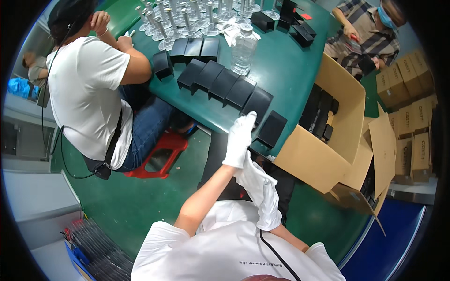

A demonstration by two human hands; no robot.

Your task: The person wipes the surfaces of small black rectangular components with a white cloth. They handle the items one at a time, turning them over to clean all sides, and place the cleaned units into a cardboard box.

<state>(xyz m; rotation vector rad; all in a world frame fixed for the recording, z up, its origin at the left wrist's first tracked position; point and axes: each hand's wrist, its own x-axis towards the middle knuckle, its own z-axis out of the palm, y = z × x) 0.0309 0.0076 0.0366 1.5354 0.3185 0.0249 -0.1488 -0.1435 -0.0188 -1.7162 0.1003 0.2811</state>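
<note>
My left hand (240, 139), in a white glove, reaches to the table's near edge. Its fingers close on the near corner of a black open-sided box (258, 102), the last in a slanting row of several like it. To the right of that row stands another black box (272, 129). Close to my body, my right hand (269, 214) is gloved in white too and bunched round a white cloth (253, 177). The cloth runs up to my left wrist; glove and cloth blend, so the single fingers are hard to make out.
On the green table (197, 110) are more black boxes (194, 48), a clear plastic bottle (244, 50) and several metal posts on round bases (209, 25). An open carton (307, 159) of black parts adjoins its right edge. One person (89, 79) sits left; another (365, 33) works far right.
</note>
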